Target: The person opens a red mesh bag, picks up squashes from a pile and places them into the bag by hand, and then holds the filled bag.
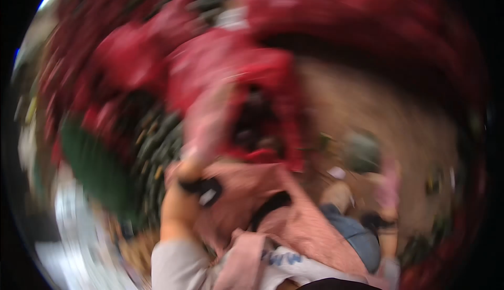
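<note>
Strong motion blur covers the view. My left hand (210, 116), in a pink glove with a dark band at the wrist, reaches up to the near side of an open red bag (281, 80). Dark contents show inside the bag's mouth, too smeared to name. My right hand (389, 185), also in a pink glove, is low at the right beside a round grey-green object (362, 152) over the brown ground. The fingers of both hands are smeared, and whether either holds anything cannot be made out.
More red bags (357, 6) fill the top and upper left. Heaped dark green long objects (163, 143) lie left of my left arm, beside a large green shape (97, 169). Brown ground (420, 132) spreads at the right. A pink apron (236, 185) covers my lap.
</note>
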The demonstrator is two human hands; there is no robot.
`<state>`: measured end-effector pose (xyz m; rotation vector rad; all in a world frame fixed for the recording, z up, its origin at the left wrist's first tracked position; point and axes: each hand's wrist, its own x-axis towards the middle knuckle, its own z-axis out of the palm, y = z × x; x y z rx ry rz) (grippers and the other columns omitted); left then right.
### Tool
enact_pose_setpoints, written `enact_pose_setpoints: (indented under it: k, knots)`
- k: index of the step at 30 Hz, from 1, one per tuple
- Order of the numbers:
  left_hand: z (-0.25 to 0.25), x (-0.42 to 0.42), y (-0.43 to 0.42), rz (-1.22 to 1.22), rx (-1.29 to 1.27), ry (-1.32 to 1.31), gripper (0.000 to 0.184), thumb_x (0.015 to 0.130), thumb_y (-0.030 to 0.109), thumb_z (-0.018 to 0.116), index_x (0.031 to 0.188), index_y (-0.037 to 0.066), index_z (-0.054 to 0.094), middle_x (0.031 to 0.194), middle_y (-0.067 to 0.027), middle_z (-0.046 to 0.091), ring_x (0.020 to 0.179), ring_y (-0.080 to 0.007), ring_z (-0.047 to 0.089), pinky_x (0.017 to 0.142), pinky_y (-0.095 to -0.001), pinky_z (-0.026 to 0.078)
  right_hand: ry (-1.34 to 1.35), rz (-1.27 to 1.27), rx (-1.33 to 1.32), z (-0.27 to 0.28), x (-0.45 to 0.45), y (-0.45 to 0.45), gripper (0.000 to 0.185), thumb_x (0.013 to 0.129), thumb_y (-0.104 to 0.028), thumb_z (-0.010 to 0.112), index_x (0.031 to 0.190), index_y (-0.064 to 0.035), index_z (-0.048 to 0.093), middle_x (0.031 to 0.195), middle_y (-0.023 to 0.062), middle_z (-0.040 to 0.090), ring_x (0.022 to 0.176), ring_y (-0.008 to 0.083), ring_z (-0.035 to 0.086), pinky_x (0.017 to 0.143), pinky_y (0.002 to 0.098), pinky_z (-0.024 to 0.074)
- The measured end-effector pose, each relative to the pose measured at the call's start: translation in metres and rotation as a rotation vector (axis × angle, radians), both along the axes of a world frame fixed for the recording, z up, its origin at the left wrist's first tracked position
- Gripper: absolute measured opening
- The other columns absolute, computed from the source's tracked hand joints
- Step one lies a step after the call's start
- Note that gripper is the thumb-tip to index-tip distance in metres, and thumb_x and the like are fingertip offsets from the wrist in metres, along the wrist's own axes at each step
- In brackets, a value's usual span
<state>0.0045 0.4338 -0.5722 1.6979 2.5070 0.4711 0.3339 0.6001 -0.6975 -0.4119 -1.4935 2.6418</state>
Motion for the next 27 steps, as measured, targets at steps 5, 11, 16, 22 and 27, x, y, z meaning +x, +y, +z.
enact_pose_setpoints:
  k: [5, 11, 16, 22, 27]
  knots:
    - [0.022, -0.013, -0.068, 0.626, 0.329, -0.67, 0.051, 0.096, 0.033, 0.04, 0.13, -0.005, 0.041, 0.132, -0.0158, 0.044, 0.122, -0.0239, 0.041, 0.104, -0.0356, 0.03, -0.295, -0.535, 0.212, -0.038, 0.025, 0.014, 0.082, 0.075, -0.02, 0.067, 0.141, -0.0105, 0.02, 0.131, 0.0178, 0.041, 0.12, 0.0311, 0.041, 0.099, 0.0417, 0.037]
    - [0.021, -0.025, -0.082, 0.613, 0.142, -0.311, 0.054, 0.095, 0.033, 0.039, 0.135, -0.005, 0.035, 0.14, -0.016, 0.036, 0.127, -0.0241, 0.036, 0.105, -0.0361, 0.028, -1.7, -0.561, 1.085, -0.05, 0.123, 0.133, 0.078, 0.063, -0.038, 0.074, 0.131, -0.0218, 0.039, 0.131, 0.014, 0.038, 0.118, 0.0365, 0.04, 0.093, 0.0464, 0.0418]
    - [0.009, -0.014, -0.066, 0.754, 0.306, -0.634, 0.055, 0.096, 0.033, 0.037, 0.135, -0.005, 0.032, 0.14, -0.0178, 0.035, 0.129, -0.0249, 0.033, 0.107, -0.036, 0.026, -1.724, -0.104, 0.997, -0.08, 0.113, 0.157, 0.077, 0.061, -0.034, 0.075, 0.13, -0.0242, 0.041, 0.13, 0.0131, 0.037, 0.12, 0.0347, 0.039, 0.092, 0.0491, 0.0434]
    - [-0.008, -0.007, -0.033, 0.682, 0.245, -0.442, 0.051, 0.094, 0.026, 0.039, 0.134, -0.006, 0.034, 0.137, -0.0201, 0.038, 0.126, -0.0284, 0.037, 0.105, -0.0375, 0.03, -0.152, -0.426, 0.837, -0.064, -0.004, 0.041, 0.07, 0.066, -0.031, 0.077, 0.122, -0.005, 0.044, 0.121, 0.0159, 0.046, 0.101, 0.0313, 0.052, 0.09, 0.0408, 0.0453]
    - [-0.01, -0.011, -0.024, 0.629, 0.198, -0.345, 0.048, 0.092, 0.019, 0.041, 0.132, -0.007, 0.036, 0.135, -0.022, 0.04, 0.124, -0.0313, 0.04, 0.103, -0.0389, 0.032, -0.905, -0.758, 1.458, -0.08, 0.054, 0.059, 0.061, 0.076, -0.029, 0.065, 0.119, 0.0067, 0.042, 0.122, 0.0229, 0.047, 0.108, 0.0331, 0.049, 0.091, 0.0406, 0.0411]
